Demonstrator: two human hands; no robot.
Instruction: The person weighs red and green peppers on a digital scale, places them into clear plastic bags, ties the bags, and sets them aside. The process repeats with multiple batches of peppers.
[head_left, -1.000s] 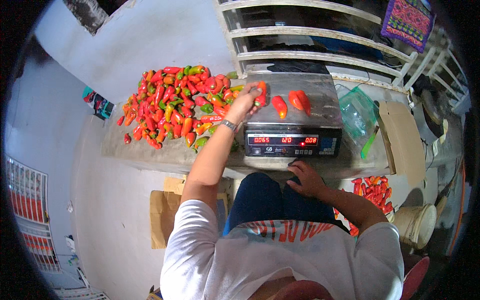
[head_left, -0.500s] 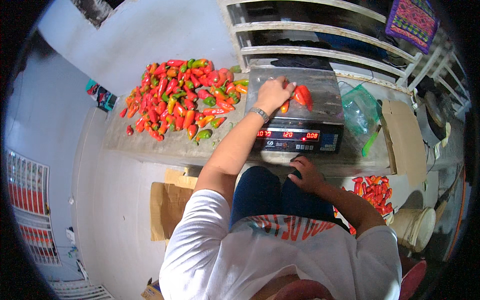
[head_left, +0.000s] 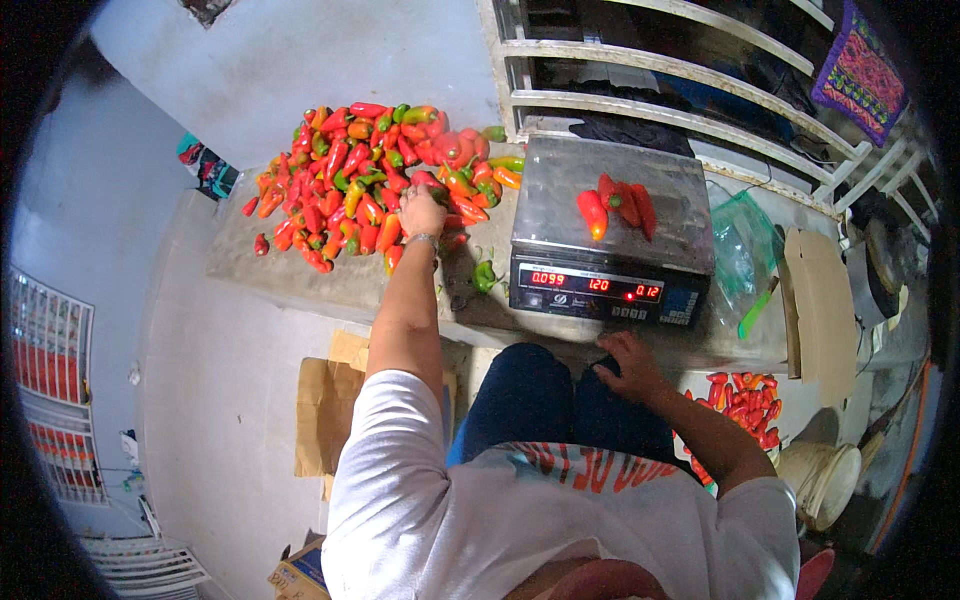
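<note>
My left hand (head_left: 422, 213), with a band on its wrist, reaches into the right side of a heap of red, orange and green peppers (head_left: 350, 160). Its fingers point down among the peppers and are mostly hidden, so I cannot tell whether they grip one. Several red peppers (head_left: 627, 205) lie together on the metal plate of a digital scale (head_left: 550, 185) with a lit red display. Resting near my knee, below the scale, is my right hand (head_left: 628, 365), its fingers apart and nothing in it.
A clear greenish plastic bag (head_left: 740, 240) and a cardboard piece (head_left: 825, 310) lie right of the scale. A loose green pepper (head_left: 485, 277) sits left of it. More red peppers (head_left: 740, 405) are lower right, by a pale bucket (head_left: 825, 480). White railing (head_left: 650, 60) stands behind.
My left hand has left the scale and moved left to the heap. More red peppers show on the plate, and the display figures have risen. My right hand stays by my knee.
</note>
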